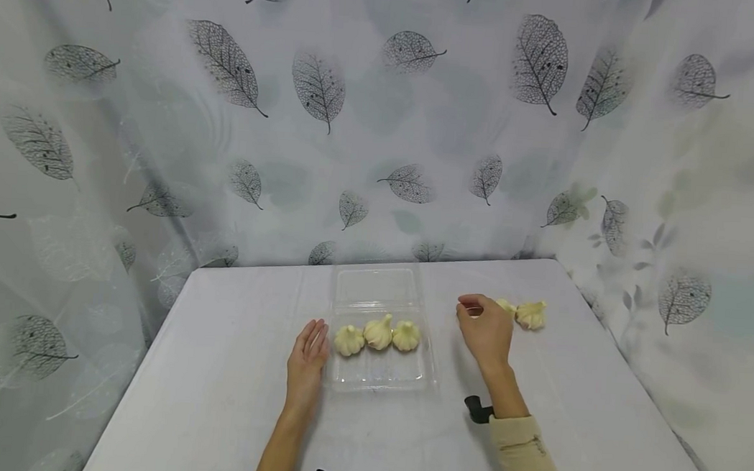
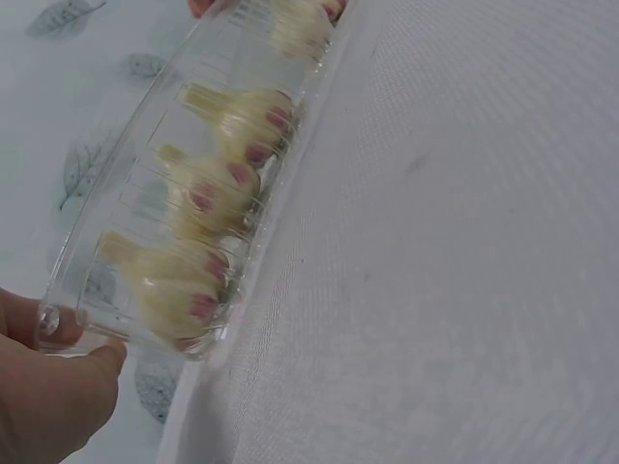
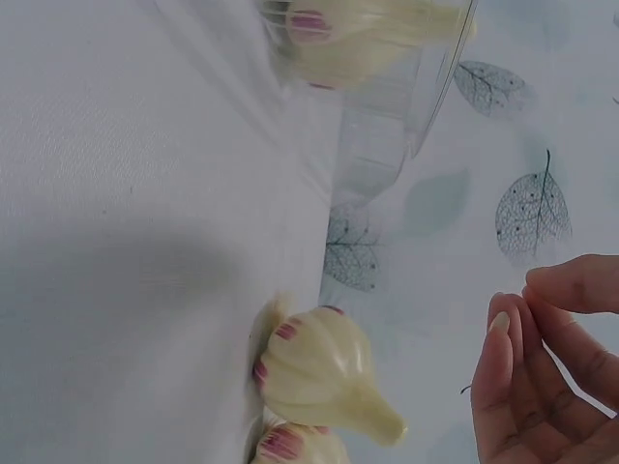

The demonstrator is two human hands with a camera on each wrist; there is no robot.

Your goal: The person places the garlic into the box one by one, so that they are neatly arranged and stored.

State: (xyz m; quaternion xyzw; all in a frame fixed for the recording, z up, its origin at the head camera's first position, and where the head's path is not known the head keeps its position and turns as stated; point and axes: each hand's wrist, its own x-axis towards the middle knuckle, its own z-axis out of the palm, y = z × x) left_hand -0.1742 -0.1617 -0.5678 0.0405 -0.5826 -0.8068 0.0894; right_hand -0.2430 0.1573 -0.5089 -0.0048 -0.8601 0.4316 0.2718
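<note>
A clear plastic clamshell box [image 1: 381, 380] lies with its lid [image 1: 377, 286] folded back. Three garlic bulbs stand in a row inside it: a left bulb [image 1: 349, 340], a middle bulb [image 1: 378, 332] and a right bulb [image 1: 406, 336]. My left hand [image 1: 307, 361] rests against the box's left side, fingers extended; its thumb [image 2: 102, 372] shows at the box's corner. Above the table to the right, my right hand [image 1: 489, 332] holds nothing; its fingers bend loosely, thumb tip by the index fingertip. Beside it sit two more bulbs, one partly hidden [image 1: 506, 307] and one in full view [image 1: 531, 315].
A white cloth covers the table [image 1: 226, 370]. Leaf-patterned curtains [image 1: 384, 121] hang behind the table and at both sides. Black wrist mounts [image 1: 478, 409] sit on both forearms.
</note>
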